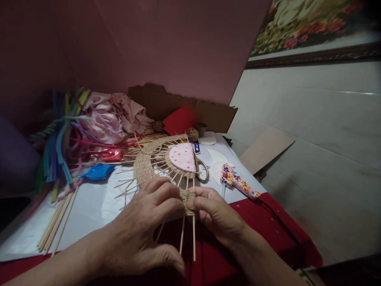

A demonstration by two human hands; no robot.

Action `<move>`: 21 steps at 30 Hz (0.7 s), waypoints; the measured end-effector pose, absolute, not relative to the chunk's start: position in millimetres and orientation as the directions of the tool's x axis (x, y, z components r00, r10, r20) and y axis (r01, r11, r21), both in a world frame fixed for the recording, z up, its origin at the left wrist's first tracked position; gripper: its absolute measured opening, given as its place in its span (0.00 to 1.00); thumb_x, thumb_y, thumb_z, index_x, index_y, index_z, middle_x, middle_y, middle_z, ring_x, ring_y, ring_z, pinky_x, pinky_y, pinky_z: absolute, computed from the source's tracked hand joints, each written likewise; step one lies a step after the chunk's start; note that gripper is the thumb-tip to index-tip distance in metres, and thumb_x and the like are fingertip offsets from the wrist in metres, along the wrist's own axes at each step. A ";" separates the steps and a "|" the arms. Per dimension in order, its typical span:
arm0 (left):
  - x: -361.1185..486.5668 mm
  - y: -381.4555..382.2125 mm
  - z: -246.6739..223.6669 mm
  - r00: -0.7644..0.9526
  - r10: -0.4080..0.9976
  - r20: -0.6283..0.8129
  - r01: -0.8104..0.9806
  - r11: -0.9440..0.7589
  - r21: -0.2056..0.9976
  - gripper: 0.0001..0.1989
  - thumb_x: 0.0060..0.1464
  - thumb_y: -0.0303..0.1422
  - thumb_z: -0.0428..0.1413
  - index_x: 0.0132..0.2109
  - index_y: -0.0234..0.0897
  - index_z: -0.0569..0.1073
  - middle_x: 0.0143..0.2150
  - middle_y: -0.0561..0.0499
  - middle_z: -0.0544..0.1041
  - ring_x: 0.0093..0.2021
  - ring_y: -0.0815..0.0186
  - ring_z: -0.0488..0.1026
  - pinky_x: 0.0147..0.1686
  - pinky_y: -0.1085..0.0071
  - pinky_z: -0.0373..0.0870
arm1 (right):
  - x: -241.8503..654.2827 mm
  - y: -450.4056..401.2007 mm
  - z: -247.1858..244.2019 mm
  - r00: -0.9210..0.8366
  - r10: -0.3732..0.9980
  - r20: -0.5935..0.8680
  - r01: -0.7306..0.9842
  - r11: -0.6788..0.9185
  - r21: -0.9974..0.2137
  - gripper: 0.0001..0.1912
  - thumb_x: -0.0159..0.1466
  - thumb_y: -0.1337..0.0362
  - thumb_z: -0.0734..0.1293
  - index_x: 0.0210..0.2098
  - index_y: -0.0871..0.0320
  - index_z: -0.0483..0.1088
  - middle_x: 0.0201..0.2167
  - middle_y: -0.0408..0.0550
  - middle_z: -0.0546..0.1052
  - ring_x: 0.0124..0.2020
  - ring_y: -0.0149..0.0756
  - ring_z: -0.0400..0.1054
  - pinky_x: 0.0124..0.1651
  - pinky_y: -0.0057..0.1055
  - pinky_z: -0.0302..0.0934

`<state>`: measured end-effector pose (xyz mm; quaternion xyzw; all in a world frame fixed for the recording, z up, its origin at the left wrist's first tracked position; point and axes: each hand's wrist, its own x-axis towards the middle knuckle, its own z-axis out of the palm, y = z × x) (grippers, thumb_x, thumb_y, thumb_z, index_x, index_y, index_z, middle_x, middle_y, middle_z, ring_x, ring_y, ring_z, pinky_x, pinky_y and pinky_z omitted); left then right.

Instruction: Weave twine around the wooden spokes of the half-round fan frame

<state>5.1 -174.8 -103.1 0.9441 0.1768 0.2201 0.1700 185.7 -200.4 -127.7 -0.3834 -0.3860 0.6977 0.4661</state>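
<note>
A half-round weaving of twine on thin wooden sticks (145, 163) fans out in front of me, with a pink dotted half-circle (182, 157) at its centre. My left hand (139, 222) curls its fingers over the front part of the weaving, while its thumb stays apart below. On the other side, my right hand (212, 210) pinches the woven band at its front end between thumb and fingers. Bare stick ends poke out toward me beneath both hands. Some fingertips are hidden behind the twine. Scissors with a brass-coloured handle (203, 171) lie beside the half-circle.
A flower-patterned glue gun (238, 182) with a black cord lies on the right. Loose sticks (58, 222), a blue packet (98, 172), coloured pipe cleaners (61, 147) and pink cloth (110, 117) are on the left. Cardboard (217, 113) stands behind a red sheet (180, 120).
</note>
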 end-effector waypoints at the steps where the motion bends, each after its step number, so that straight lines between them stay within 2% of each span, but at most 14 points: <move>1: 5.1 -175.0 -102.8 0.845 0.401 0.355 0.255 -0.884 0.391 0.24 0.39 0.49 0.60 0.37 0.37 0.67 0.40 0.47 0.66 0.44 0.59 0.59 0.44 0.61 0.60 | 185.7 -200.3 -127.8 -0.272 0.946 -0.174 -0.360 -0.268 -0.894 0.04 0.48 0.71 0.65 0.25 0.60 0.69 0.21 0.39 0.66 0.20 0.24 0.54 0.32 0.28 0.56; 9: 6.0 -176.6 -101.7 0.853 0.365 0.373 0.251 -0.914 0.319 0.21 0.43 0.49 0.57 0.37 0.36 0.67 0.42 0.45 0.67 0.45 0.58 0.60 0.46 0.60 0.59 | 185.9 -200.7 -128.1 -0.265 0.950 -0.168 -0.343 -0.255 -0.904 0.03 0.48 0.72 0.64 0.24 0.60 0.66 0.20 0.39 0.64 0.21 0.25 0.56 0.31 0.28 0.55; 12: 5.4 -176.0 -101.4 0.846 0.360 0.392 0.246 -0.917 0.313 0.22 0.43 0.49 0.57 0.37 0.37 0.68 0.42 0.45 0.68 0.45 0.58 0.60 0.46 0.60 0.59 | 187.0 -200.7 -126.8 -0.262 0.950 -0.169 -0.307 -0.248 -0.919 0.03 0.49 0.70 0.64 0.25 0.60 0.66 0.20 0.39 0.64 0.20 0.24 0.56 0.28 0.25 0.54; 17: 5.1 -176.0 -102.3 0.828 0.366 0.425 0.240 -0.916 0.320 0.24 0.43 0.49 0.58 0.42 0.38 0.68 0.42 0.46 0.69 0.45 0.58 0.61 0.47 0.59 0.59 | 189.5 -200.9 -124.3 -0.290 0.942 -0.171 -0.246 -0.246 -0.938 0.11 0.52 0.62 0.66 0.34 0.59 0.67 0.24 0.41 0.68 0.18 0.23 0.56 0.17 0.21 0.49; 21: 5.5 -177.1 -100.7 0.827 0.366 0.427 0.245 -0.918 0.313 0.23 0.43 0.50 0.57 0.42 0.38 0.69 0.41 0.46 0.69 0.45 0.58 0.61 0.46 0.59 0.60 | 189.7 -201.4 -125.0 -0.301 0.940 -0.161 -0.269 -0.246 -0.931 0.13 0.49 0.63 0.69 0.33 0.60 0.67 0.25 0.42 0.69 0.21 0.25 0.59 0.19 0.21 0.52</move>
